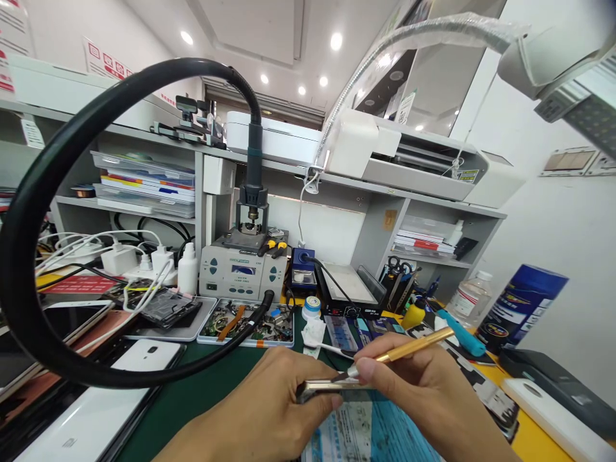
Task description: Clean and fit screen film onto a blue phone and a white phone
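Note:
My left hand (pixel 269 410) is closed around a thin metallic phone frame (pixel 322 386), held edge-up at the bottom centre. My right hand (pixel 428 391) pinches a gold-handled blade tool (pixel 409 348) whose tip touches the frame's upper edge. Both hands hover over a blue printed sheet (pixel 366 433) on the green mat (pixel 212 391).
A thick black hose (pixel 29 256) loops from the hot-air station (pixel 243 266) across the left. Trays of parts (pixel 250 324), white phones (pixel 96 417), chargers, a heating plate (pixel 349 289), bottles, a blue can (pixel 522 308) and a lamp arm (pixel 433 29) surround the mat.

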Demonstrator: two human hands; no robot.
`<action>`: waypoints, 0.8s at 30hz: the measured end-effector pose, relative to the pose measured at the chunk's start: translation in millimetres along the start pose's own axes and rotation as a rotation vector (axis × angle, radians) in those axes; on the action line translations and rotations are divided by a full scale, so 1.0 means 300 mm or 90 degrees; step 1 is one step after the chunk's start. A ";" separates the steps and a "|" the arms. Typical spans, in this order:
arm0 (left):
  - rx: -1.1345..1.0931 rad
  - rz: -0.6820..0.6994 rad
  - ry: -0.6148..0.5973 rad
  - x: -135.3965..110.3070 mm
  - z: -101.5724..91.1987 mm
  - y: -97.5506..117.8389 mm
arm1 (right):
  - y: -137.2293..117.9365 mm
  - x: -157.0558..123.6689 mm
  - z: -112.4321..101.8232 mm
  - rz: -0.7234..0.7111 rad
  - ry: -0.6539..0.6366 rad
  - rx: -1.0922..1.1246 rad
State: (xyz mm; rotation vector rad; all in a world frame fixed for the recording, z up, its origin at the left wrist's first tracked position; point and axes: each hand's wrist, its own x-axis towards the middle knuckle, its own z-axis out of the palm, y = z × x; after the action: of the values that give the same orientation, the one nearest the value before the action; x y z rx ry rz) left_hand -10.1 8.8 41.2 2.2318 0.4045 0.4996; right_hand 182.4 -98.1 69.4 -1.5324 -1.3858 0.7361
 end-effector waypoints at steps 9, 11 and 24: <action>-0.001 0.024 -0.003 -0.004 0.010 -0.015 | 0.028 0.003 -0.011 0.012 -0.014 -0.003; 0.001 0.022 -0.005 -0.007 0.010 -0.015 | 0.019 -0.001 -0.007 0.012 0.003 0.011; -0.022 0.021 -0.007 -0.008 0.004 -0.005 | 0.002 -0.009 0.007 0.007 0.017 0.040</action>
State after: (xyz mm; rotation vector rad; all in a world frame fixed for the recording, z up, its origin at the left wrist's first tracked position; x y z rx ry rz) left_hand -11.8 7.9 38.7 2.2101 0.3506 0.5085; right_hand 180.5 -100.3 67.5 -1.4972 -1.3232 0.7564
